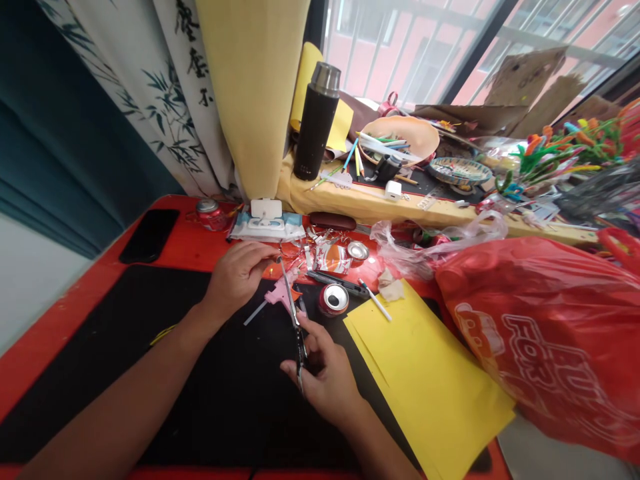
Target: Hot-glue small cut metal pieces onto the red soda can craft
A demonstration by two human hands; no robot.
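Note:
My right hand (325, 373) is closed around the handles of a pair of scissors (291, 300), whose blades point away from me. My left hand (243, 273) is in a pinch close to the blade tips; a small dark bit shows at its fingertips, too small to name. Under the blades lies a pink glue gun (281, 292) with a clear stick at its back, partly hidden by the scissors. Right of the blades stands a cut can bottom (334, 300). Behind it are a utility knife (337, 283), a cut piece of can (334, 258) and a can top (358, 251).
A black mat (220, 400) covers much of the red table (23, 380). Yellow sheets (430, 380) with a white pen (375, 300) lie at right, beside a bulky red bag (545, 333). Wet wipes (267, 227), a can (210, 215) and a phone (149, 236) sit behind; a thermos (316, 127) stands on the ledge.

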